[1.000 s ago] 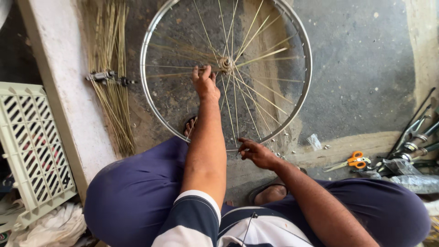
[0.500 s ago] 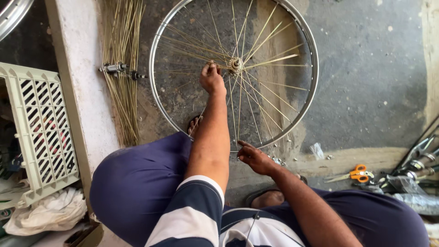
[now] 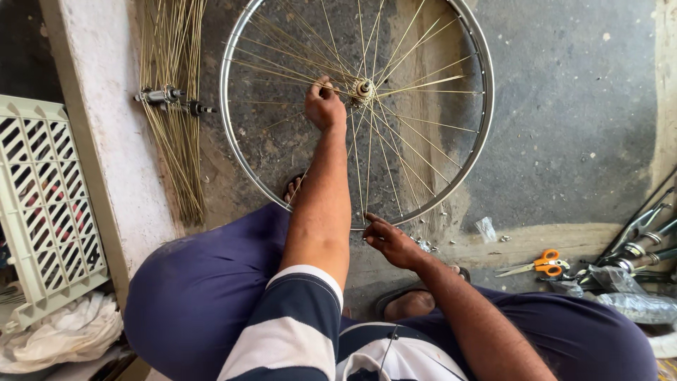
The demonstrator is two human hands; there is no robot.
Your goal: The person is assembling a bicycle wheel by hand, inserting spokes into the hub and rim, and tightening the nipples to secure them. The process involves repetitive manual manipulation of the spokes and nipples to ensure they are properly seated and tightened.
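Now two hands (image 3: pixel 326 106) (image 3: pixel 392 242) on one wheel (image 3: pixel 243 166); one scissors (image 3: pixel 539 264)

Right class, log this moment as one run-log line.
left hand: at hub, gripping spokes | right hand: on wheel rim, near edge | scissors: on floor, untouched

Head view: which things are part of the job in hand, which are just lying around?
In hand:
- wheel rim, right hand on its near edge
- hub and spokes, left hand at them

Lying about:
- loose spoke bundle
- orange scissors
- white crate
- rags
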